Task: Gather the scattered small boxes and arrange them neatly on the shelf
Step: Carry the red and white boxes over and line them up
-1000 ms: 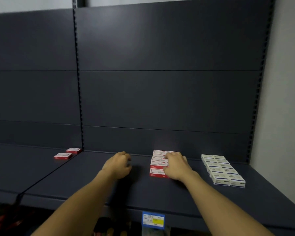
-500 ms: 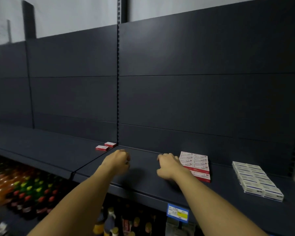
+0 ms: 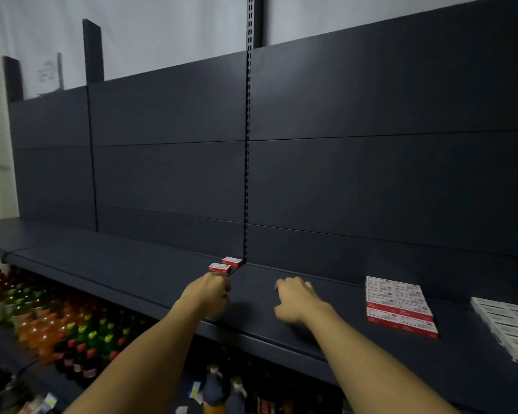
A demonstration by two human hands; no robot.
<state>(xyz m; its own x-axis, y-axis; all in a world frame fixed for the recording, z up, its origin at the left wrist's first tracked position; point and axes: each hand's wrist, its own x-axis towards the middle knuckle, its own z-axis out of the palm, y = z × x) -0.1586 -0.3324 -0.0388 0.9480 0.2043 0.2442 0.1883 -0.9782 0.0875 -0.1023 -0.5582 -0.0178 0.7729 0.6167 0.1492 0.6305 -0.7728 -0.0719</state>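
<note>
Two small red-and-white boxes lie loose at the back of the dark shelf point(image 3: 132, 273), the nearer box point(image 3: 219, 268) just beyond my left hand and the farther box point(image 3: 232, 261) against the upright. My left hand point(image 3: 209, 295) hovers close in front of them with its fingers curled and nothing in it. My right hand point(image 3: 295, 300) hangs over the shelf to the right, fingers loosely bent and empty. Farther right, red-and-white boxes point(image 3: 398, 304) sit in a tidy block. A block of white boxes point(image 3: 509, 325) lies at the far right.
The slotted upright point(image 3: 247, 150) divides two shelf bays with dark back panels. Below the shelf on the left stand rows of coloured drink bottles point(image 3: 57, 327). More bottles and price tags point(image 3: 195, 389) show under the shelf's front edge.
My view has swung left. My right hand has left the tidy red block and moved left; my left hand has come up close to the two loose red boxes.
</note>
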